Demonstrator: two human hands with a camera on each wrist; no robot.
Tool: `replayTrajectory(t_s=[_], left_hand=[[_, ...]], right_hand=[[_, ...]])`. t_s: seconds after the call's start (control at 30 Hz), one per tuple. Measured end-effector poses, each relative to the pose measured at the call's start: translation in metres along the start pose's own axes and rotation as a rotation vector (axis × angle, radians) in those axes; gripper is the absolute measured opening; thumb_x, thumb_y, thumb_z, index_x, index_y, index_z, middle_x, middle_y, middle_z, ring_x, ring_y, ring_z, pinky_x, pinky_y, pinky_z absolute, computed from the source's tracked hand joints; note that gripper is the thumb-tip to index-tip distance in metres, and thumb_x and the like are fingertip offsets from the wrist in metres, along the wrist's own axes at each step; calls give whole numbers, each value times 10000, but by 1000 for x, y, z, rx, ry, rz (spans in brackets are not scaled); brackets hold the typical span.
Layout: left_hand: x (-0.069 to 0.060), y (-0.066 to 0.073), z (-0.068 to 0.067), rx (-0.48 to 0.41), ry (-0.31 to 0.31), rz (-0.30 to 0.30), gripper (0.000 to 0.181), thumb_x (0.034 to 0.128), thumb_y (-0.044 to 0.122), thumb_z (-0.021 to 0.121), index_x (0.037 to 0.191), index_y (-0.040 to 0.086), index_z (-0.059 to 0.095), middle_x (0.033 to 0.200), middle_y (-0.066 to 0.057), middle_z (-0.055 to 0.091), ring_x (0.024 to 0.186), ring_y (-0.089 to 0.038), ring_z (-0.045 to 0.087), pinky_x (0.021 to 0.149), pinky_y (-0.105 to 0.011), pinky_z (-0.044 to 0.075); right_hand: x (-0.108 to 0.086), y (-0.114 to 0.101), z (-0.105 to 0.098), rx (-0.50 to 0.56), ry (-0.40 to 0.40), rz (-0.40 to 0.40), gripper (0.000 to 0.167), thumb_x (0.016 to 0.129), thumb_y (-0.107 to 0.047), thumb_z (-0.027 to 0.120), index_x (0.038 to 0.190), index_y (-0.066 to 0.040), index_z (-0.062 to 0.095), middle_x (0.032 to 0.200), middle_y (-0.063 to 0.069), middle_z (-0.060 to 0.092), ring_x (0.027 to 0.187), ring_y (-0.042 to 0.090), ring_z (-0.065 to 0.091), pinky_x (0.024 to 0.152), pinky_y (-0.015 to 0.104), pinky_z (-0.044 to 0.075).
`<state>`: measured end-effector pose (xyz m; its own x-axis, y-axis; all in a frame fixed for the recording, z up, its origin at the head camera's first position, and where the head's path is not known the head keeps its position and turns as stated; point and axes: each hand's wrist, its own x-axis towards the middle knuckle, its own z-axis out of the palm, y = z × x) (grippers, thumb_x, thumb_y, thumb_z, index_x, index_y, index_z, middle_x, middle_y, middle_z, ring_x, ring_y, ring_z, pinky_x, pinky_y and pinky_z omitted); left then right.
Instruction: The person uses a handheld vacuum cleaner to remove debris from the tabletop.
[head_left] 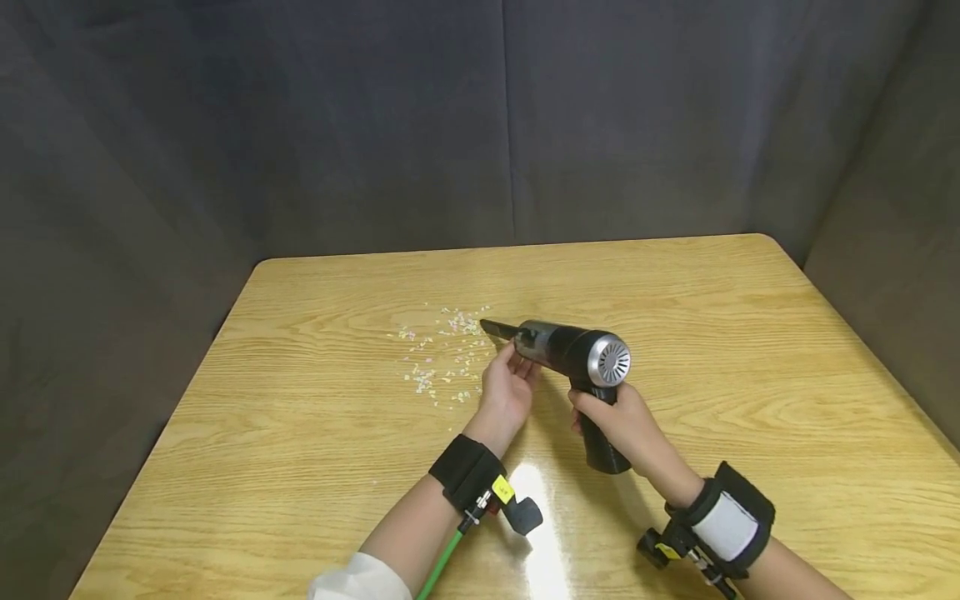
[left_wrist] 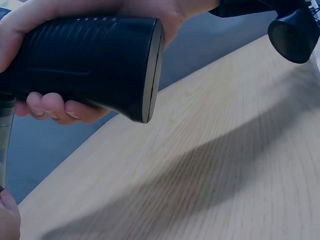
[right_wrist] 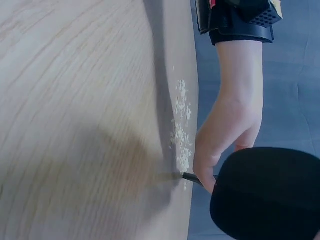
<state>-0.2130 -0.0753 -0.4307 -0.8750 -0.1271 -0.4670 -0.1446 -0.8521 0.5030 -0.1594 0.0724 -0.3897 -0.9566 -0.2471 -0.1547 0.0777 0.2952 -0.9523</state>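
A black handheld vacuum (head_left: 570, 350) with a silver vent at its rear is held above the table, its narrow nozzle (head_left: 497, 329) pointing left to the edge of scattered paper bits (head_left: 423, 379). My right hand (head_left: 618, 417) grips the handle, fingers wrapped round it; the left wrist view shows that handle (left_wrist: 90, 60) close up. At the front of the vacuum, my left hand (head_left: 508, 392) holds the part near the nozzle's base from below. In the right wrist view, this left hand (right_wrist: 225, 125) is bent at the nozzle, partly hidden by the handle's end.
The wooden table (head_left: 262, 467) has rounded far corners. Dark curtains (head_left: 375, 125) stand behind it and at both sides. Each wrist wears a black strap with a small camera; a green cable (head_left: 441, 567) runs from the left one.
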Motion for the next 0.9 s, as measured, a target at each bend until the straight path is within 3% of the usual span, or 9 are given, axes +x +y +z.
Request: replayTrajectory(t_s=[0.33, 0.53, 0.67, 0.9], left_hand=[[3, 7, -2, 12, 4, 17, 158, 968, 142, 528, 819, 120, 574, 777, 31, 556, 757, -81, 540, 781, -206, 487], [9, 7, 3, 53, -26, -3, 147, 984, 160, 520, 858, 124, 586, 839, 24, 558, 833, -94, 540, 857, -235, 470], [16, 8, 6, 67, -21, -6, 163, 988, 172, 524, 844, 130, 588, 806, 35, 565, 801, -85, 544, 796, -224, 482], [22, 9, 5, 41, -19, 1, 128, 984, 166, 532, 875, 129, 587, 851, 18, 554, 818, -92, 537, 796, -219, 485]], right_hand=[[6, 4, 9, 12, 3, -8, 222, 896, -146, 563, 1000, 49, 534, 717, 57, 616, 637, 158, 614, 650, 285, 534], [8, 4, 12, 18, 64, 3, 211, 897, -157, 566, 984, 35, 547, 683, 30, 609, 619, 150, 613, 628, 271, 522], [13, 3, 14, 22, 92, 3, 198, 900, -174, 569, 942, 19, 554, 659, 4, 599, 605, 131, 593, 619, 266, 505], [19, 2, 10, 18, 58, -3, 233, 903, -185, 563, 969, 39, 556, 672, -1, 610, 611, 117, 592, 622, 262, 510]])
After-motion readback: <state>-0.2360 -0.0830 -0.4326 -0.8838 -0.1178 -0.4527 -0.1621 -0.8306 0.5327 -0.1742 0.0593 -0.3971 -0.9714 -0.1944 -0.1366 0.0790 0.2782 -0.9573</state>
